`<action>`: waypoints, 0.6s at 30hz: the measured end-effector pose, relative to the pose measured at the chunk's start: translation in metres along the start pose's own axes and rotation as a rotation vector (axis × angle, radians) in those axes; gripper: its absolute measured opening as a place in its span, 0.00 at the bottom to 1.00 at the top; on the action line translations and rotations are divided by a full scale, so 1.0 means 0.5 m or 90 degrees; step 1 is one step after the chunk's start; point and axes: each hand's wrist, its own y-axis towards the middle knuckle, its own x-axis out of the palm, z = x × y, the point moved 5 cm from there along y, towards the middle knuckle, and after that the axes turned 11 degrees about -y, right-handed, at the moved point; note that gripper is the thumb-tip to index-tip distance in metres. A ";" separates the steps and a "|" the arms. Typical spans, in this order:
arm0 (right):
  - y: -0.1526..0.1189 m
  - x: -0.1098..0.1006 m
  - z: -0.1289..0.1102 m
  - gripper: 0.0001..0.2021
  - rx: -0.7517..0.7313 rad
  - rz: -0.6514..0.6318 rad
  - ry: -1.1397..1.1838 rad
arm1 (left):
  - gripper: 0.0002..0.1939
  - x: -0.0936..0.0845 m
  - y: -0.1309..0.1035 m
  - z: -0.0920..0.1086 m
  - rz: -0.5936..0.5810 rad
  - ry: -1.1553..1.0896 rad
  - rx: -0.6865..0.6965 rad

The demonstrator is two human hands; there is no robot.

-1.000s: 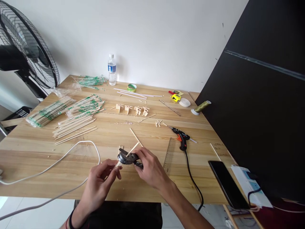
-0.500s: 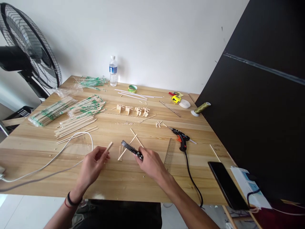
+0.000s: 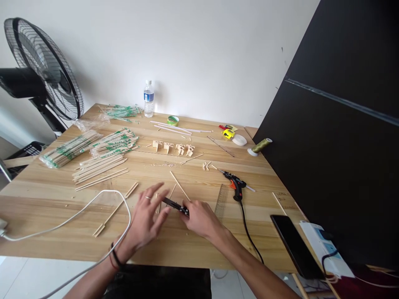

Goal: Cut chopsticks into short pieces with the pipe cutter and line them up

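Observation:
My left hand [image 3: 145, 220] is spread over the table with nothing in its grasp, its fingers slightly blurred. A white cable [image 3: 129, 216] runs across its wrist. My right hand [image 3: 199, 218] is wrapped round a dark metal hand tool [image 3: 175, 205], whose far end points toward my left fingers; its exact kind is unclear. Behind the tool lie a few short sticks [image 3: 157, 205], partly hidden by my left hand, and a longer thin wooden stick [image 3: 180, 185]. Left of my left hand rests a stick with short pieces at both ends [image 3: 114, 211].
Bundled sticks [image 3: 71, 148] and loose sticks [image 3: 99, 168] lie at left. Small wooden assemblies [image 3: 168, 146] stand mid-table. A glue gun [image 3: 236, 182], ruler [image 3: 221, 202] and phone [image 3: 296, 245] are at right. A bottle [image 3: 149, 99] stands at the back, a fan [image 3: 46, 74] beyond.
My left hand has let go of the wooden stick it held, opened and moved right toward the tool. The stick with end pieces now lies at left. The cable has shifted onto my left wrist.

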 end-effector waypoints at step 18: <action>-0.003 0.011 0.052 0.12 0.072 -0.032 0.046 | 0.10 0.136 0.081 0.027 -0.069 0.043 0.226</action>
